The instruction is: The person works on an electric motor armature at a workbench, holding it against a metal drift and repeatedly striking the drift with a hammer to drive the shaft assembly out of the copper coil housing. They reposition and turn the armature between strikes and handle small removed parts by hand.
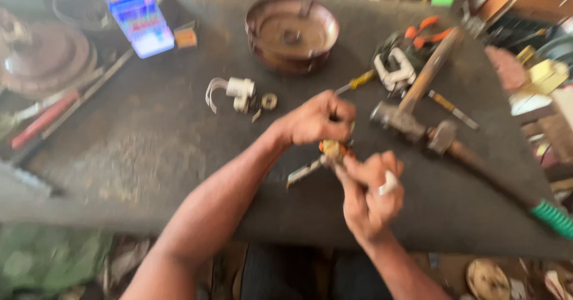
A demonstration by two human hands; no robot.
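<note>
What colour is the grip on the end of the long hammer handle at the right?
Green, with a ribbed look, on the hammer grip; head view.

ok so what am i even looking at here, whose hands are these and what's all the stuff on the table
This is one picture from a camera worn on a person's head, looking down at their own two bare hands over a dark workbench. The left hand and right hand together grip a small orange and metal part; the blur hides what exactly it is. A white piece sits at the right hand's fingers. On the bench lie two hammers, a round rusty metal dish, a yellow-handled screwdriver, a small white fitting and orange-handled pliers.
</note>
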